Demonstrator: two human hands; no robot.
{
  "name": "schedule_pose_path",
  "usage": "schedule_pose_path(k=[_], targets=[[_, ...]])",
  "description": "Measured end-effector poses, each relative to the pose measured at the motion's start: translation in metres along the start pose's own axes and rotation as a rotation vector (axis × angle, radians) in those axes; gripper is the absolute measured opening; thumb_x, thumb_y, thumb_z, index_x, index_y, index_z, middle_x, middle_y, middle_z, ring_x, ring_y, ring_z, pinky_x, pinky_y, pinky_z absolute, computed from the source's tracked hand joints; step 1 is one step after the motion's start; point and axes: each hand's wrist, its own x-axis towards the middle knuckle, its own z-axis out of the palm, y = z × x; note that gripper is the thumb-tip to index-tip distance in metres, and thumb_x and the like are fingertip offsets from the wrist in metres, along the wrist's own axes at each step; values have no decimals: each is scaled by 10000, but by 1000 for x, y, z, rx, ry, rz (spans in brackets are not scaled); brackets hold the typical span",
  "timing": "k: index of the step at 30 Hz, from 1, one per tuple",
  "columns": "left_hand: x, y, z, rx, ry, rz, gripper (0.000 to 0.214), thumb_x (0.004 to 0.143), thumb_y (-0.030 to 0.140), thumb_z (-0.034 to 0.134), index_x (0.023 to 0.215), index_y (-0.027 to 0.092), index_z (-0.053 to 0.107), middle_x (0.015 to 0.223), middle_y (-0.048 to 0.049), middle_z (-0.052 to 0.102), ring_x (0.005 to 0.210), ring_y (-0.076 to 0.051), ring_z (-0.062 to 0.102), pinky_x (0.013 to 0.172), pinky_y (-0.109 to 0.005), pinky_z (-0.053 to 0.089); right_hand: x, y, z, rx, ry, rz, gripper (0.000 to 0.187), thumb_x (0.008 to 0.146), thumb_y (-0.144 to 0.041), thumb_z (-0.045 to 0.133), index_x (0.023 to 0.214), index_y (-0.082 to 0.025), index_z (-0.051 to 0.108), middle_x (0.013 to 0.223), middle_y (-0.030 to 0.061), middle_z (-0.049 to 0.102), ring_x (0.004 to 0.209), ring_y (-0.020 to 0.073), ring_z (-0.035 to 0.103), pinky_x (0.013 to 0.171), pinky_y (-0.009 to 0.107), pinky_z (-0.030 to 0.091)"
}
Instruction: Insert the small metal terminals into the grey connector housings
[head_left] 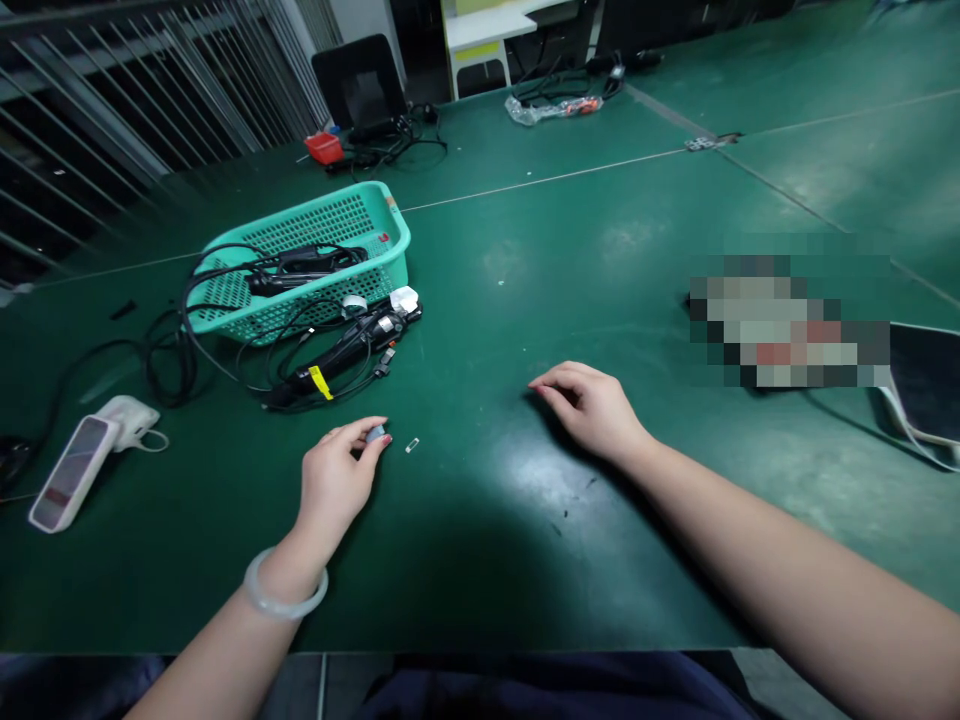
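Observation:
My left hand [337, 478] rests on the green table [525, 300] with its fingers pinched around a small grey piece [374, 434]. A tiny clear part [412, 445] lies on the table just right of that hand. My right hand [589, 405] rests palm down further right, fingers curled loosely, nothing in it. A black corded tool with a yellow label [337, 360] lies just beyond my left hand, among tangled cables.
A teal plastic basket [375, 225] holding black cables stands at the left. A white handheld device [75, 470] lies at the far left. A dark tablet [926, 385] sits at the right edge. A black chair [360, 85], a red box [324, 147] and a bagged cable [551, 107] are at the back.

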Motion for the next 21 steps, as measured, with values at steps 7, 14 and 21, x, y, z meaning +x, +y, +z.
schedule_pose_path(k=[7, 14, 21], targets=[[10, 22, 45, -490, -39, -34, 231, 799, 308, 580, 981, 192, 663, 1012, -81, 701, 947, -182, 643, 894, -358, 477, -1, -3, -1, 32, -28, 16, 177, 870, -266, 537, 848, -197, 698, 871, 41, 696, 817, 164, 634, 748, 310, 507], [4, 111, 90, -1144, -271, -35, 181, 788, 245, 612, 951, 168, 633, 936, -59, 692, 890, -131, 634, 841, -284, 475, -4, -5, -1, 25, -71, 28, 173, 869, -246, 533, 873, -199, 700, 877, 46, 702, 832, 172, 639, 791, 330, 509], [12, 110, 89, -1366, -242, -165, 154, 789, 183, 618, 941, 163, 626, 973, -50, 675, 895, -108, 617, 897, -289, 440, 2, 5, -6, -23, -253, 78, 220, 831, -129, 522, 944, -202, 696, 978, 60, 708, 932, 190, 641, 884, 369, 497]])
